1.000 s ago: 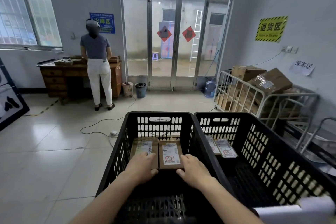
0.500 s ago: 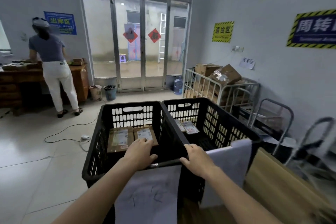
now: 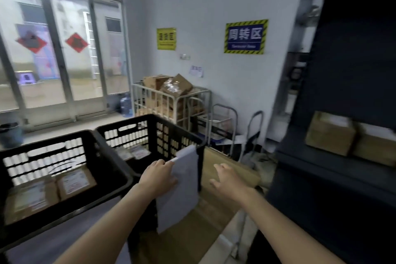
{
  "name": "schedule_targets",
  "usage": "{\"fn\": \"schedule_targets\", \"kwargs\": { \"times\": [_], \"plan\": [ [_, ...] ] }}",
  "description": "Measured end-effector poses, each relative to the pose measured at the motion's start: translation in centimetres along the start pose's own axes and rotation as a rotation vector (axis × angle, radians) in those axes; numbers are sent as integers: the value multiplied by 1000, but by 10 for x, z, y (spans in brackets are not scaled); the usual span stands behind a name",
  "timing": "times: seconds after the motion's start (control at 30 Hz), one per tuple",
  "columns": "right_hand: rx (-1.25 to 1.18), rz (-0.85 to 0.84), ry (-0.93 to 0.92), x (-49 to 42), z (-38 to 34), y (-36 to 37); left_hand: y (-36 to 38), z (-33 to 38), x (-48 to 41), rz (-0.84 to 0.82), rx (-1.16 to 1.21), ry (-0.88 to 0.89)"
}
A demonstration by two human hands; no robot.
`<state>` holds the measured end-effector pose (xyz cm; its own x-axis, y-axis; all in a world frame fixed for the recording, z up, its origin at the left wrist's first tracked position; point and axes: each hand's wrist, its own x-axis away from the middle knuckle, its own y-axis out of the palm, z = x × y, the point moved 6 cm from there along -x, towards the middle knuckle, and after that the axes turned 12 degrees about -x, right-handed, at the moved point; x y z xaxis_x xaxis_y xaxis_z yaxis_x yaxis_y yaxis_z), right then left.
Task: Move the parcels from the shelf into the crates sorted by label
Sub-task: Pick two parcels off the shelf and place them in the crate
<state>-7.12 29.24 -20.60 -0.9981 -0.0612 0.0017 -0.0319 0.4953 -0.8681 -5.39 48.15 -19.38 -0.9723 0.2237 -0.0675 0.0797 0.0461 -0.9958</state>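
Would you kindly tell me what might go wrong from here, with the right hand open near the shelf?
The left hand touches the white sheet hanging on the right crate; a careless pull might drag it off. The right hand is spread towards the shelf parcels, but the view is blurred, so a label might be misread and a parcel put in the wrong crate.

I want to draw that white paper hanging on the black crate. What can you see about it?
The white sheet is plain thin paper, blank as far as the blur shows. Its top edge curls over the near corner of the right-hand black crate, and the rest hangs down its outside, slightly slanted. The left hand overlaps its left edge and seems to touch it.
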Motion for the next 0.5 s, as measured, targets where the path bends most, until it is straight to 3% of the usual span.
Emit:
{"fn": "schedule_targets", "kwargs": {
  "times": [0.5],
  "plan": [
    [18,238,336,125,221,-185,-45,288,-41,48,71,364]
  ]
}}
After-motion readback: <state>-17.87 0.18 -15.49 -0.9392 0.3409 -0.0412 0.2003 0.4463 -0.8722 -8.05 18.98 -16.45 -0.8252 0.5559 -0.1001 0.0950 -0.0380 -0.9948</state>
